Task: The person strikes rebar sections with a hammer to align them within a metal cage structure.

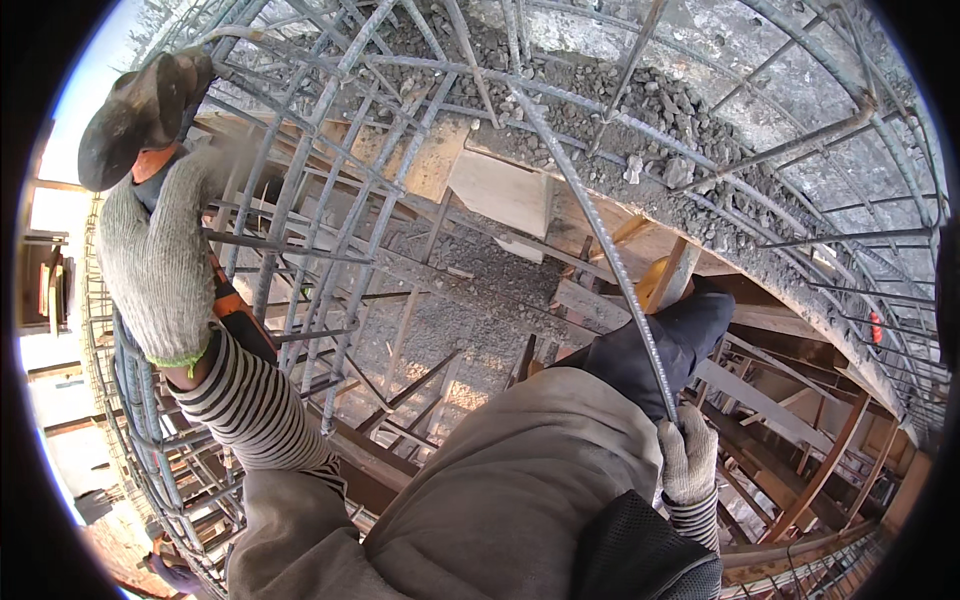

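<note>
My left hand [165, 265], in a grey knit glove with a striped sleeve, is closed round an orange-and-black hand-held tool [240, 318] beside the upright rebar cage [300, 190]. A dark, dirt-covered rounded part [145, 115] sticks up past this hand; its exact kind I cannot make out. Low on the right, my gloved right hand [688, 455] has its fingers curled round the lower end of a ribbed steel rebar [600, 225]. That bar slants up and away to the left, its far end by the curved bars.
Rubble [670, 120] lies along a curved concrete ledge under more rebar. Timber boards [505, 190] and crossing planks [780, 410] span the opening below me. My dark-clad leg [660, 345] is among them. Another person [170, 570] is far off at lower left.
</note>
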The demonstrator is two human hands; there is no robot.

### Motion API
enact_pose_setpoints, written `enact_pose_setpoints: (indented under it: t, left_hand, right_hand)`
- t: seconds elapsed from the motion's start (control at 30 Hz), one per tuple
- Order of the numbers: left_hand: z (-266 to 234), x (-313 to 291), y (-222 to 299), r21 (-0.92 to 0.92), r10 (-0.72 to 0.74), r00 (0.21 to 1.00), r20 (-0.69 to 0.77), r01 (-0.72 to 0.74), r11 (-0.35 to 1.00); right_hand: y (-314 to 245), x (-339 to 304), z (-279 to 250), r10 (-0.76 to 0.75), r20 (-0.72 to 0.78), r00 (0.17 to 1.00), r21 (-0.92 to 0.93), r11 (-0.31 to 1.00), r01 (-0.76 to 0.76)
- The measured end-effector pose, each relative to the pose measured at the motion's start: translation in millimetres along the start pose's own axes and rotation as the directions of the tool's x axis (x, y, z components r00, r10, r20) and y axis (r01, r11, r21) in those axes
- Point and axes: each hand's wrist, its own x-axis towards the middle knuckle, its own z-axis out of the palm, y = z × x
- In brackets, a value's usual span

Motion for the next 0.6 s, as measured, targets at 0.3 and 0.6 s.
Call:
enact_pose_setpoints:
  t: [0.3, 0.6]
  left_hand:
    - [9, 8, 33, -0.205, -0.175, 0.979, -0.103, 0.151, 0.967]
    - [4, -14, -1, -0.351, -0.213, 0.946, -0.245, 0.118, 0.929]
  right_hand:
    - [-62, 98, 55, 0.0, 0.187, 0.982, 0.137, 0.99, -0.026]
    - [-52, 57, 36, 0.105, 0.241, 0.965, 0.186, 0.971, -0.152]
